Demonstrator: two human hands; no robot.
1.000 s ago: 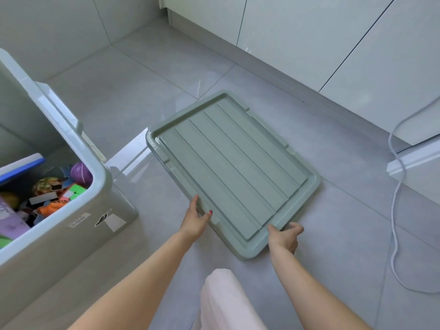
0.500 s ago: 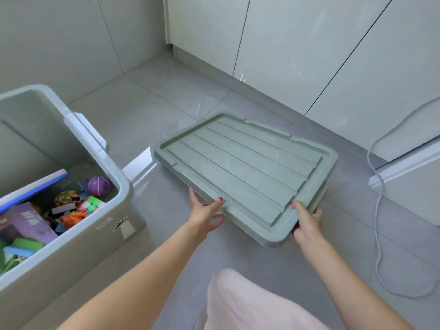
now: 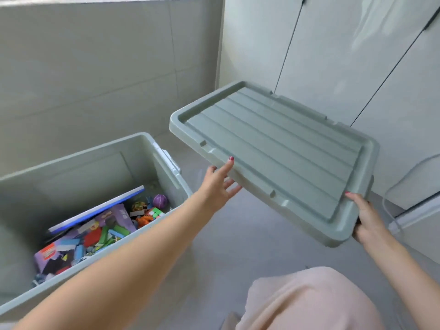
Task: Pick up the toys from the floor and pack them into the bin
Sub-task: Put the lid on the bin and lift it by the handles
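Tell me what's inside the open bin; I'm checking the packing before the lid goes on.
The bin holds mixed toys: a purple ball, a colour cube, a purple box. Deeper layers are hidden.

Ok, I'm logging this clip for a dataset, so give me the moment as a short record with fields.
lid: held in the air, tilted, right of the bin
bin: open, on the floor
toys: inside the bin
left hand: thumb on the lid's near edge, fingers below
right hand: grips the lid's near right corner
cable: white, hanging at right
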